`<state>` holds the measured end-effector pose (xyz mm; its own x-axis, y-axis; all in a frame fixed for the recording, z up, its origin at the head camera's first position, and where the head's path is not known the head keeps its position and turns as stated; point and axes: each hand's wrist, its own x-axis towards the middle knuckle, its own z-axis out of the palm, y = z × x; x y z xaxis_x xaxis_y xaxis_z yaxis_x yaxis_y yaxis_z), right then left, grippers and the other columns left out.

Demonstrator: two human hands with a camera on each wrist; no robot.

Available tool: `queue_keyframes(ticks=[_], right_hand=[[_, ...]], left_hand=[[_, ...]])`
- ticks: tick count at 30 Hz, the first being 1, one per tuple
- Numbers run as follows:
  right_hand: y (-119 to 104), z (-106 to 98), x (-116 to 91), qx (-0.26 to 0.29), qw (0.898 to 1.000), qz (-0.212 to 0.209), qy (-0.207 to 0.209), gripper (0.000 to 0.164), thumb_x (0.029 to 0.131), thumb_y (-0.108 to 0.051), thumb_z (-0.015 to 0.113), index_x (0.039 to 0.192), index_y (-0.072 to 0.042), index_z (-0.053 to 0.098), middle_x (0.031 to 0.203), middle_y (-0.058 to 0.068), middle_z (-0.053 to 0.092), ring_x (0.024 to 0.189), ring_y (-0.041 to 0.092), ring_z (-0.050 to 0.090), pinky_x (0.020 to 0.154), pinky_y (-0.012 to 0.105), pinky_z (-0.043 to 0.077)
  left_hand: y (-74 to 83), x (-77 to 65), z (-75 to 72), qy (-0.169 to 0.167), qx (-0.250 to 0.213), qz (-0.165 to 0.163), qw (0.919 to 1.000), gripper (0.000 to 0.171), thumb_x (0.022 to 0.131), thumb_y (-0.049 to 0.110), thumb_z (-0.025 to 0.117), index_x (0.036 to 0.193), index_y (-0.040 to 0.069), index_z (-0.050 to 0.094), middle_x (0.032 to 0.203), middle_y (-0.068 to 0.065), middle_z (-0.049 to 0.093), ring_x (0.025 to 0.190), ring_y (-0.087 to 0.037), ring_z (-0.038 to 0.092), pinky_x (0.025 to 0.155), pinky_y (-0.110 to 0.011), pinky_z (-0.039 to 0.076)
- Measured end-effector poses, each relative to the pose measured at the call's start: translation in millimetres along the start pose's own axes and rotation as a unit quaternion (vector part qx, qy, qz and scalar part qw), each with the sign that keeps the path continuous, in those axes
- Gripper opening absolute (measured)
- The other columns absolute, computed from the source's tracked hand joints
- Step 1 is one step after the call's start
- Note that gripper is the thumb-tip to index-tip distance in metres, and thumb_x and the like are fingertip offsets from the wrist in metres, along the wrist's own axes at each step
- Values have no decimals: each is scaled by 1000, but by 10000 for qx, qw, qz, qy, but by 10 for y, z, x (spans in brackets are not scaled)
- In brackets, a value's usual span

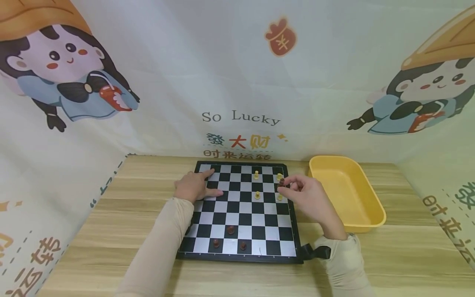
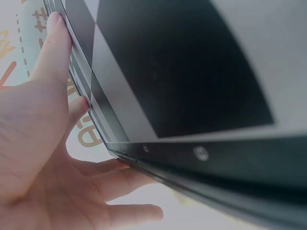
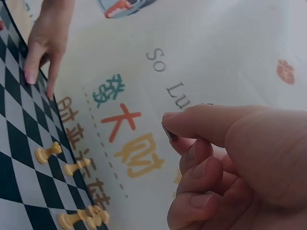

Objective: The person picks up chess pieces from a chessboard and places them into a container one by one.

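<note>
A black-and-white chessboard (image 1: 259, 220) lies on the wooden table. My left hand (image 1: 190, 186) rests at the board's far left, thumb and index finger stretched over the squares; in the left wrist view other fingers lie along the board's edge. Over the right side of the board, my right hand (image 1: 308, 196) pinches a dark red-brown chess piece (image 1: 281, 182) between thumb and fingertips. Only a dark sliver of it shows in the right wrist view. Cream chess pieces (image 1: 256, 175) stand around that hand, several in all. Three dark pieces (image 1: 231, 229) stand near the board's front edge.
A yellow plastic tub (image 1: 365, 202) sits just right of the board, beside my right forearm. At the board's near right corner is a black strap (image 1: 315, 251) by the right sleeve. A printed cloth backdrop (image 1: 237, 82) rises behind the table.
</note>
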<state>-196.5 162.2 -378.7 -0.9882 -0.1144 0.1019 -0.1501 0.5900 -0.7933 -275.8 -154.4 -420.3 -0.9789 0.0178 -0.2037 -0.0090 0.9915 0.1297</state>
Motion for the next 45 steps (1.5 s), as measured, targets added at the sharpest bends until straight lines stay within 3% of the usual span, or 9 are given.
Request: queue_keyframes(ticks=[6, 13, 24, 33, 37, 45], right_hand=[[49, -119, 6, 215, 9993, 259, 149, 25, 92, -24, 76, 108, -5, 71, 72, -1, 54, 68, 17, 50, 61, 25, 40], [127, -256, 1, 124, 9987, 243, 421, 26, 93, -25, 75, 107, -3, 70, 70, 0, 51, 63, 15, 47, 56, 24, 36], [247, -411, -15, 20, 9963, 468, 727, 29, 95, -26, 72, 107, 0, 68, 73, 1, 54, 69, 16, 50, 59, 23, 41], [386, -639, 45, 18, 9978, 411, 528, 32, 98, -26, 68, 110, 3, 64, 69, -4, 49, 59, 9, 44, 54, 25, 36], [439, -735, 87, -180, 9982, 350, 461, 33, 99, -25, 66, 112, 5, 63, 68, -5, 49, 60, 9, 44, 55, 26, 38], [515, -931, 168, -621, 9965, 458, 332, 39, 101, -32, 60, 116, 4, 62, 76, -3, 60, 67, 8, 52, 59, 28, 44]], left_hand=[[1, -10, -23, 29, -32, 53, 10000, 100, 76, 74, 73, 158, 31, 38, 148, -26, 55, 121, -38, 59, 95, -64, 50], [-25, 13, -6, 39, -73, 28, 10000, 101, 74, 75, 73, 158, 32, 39, 147, -27, 55, 113, -35, 58, 84, -54, 54], [2, -1, 9, 62, -39, 58, 10000, 100, 73, 76, 73, 157, 33, 40, 145, -28, 56, 107, -33, 59, 76, -48, 53], [-10, 3, 8, 57, -39, 21, 10000, 100, 74, 75, 73, 158, 32, 40, 145, -29, 55, 108, -34, 59, 82, -54, 55], [-21, 11, 29, 121, -4, 56, 9999, 100, 73, 76, 73, 157, 31, 40, 143, -29, 57, 105, -34, 59, 78, -52, 55], [-20, 2, 29, 163, 17, 82, 9998, 100, 73, 76, 72, 157, 32, 40, 142, -29, 58, 102, -33, 59, 74, -48, 55]])
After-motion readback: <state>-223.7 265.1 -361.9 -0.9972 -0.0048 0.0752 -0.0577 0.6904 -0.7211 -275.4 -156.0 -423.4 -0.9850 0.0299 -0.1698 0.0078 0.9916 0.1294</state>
